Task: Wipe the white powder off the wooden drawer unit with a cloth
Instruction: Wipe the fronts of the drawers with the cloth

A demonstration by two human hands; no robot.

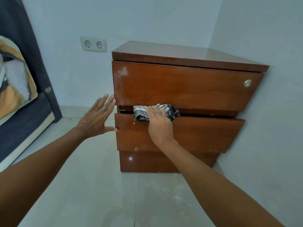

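Observation:
A glossy brown wooden drawer unit (188,86) stands in the room's corner, with three drawer fronts. White powder smears show on the top drawer's left side and lower edge, with small specks on the middle drawer (205,135). My right hand (159,125) presses a crumpled black-and-white checked cloth (141,113) against the gap between the top and middle drawers. My left hand (98,117) is flat and spread, fingertips touching the unit's left edge, holding nothing. Both hands carry traces of powder.
A double wall socket (93,44) sits left of the unit. A bed with a dark frame (24,122) and a patterned pillow (13,82) lies at the far left. The pale tiled floor (98,185) has powder scattered in front of the unit. Walls close the right side.

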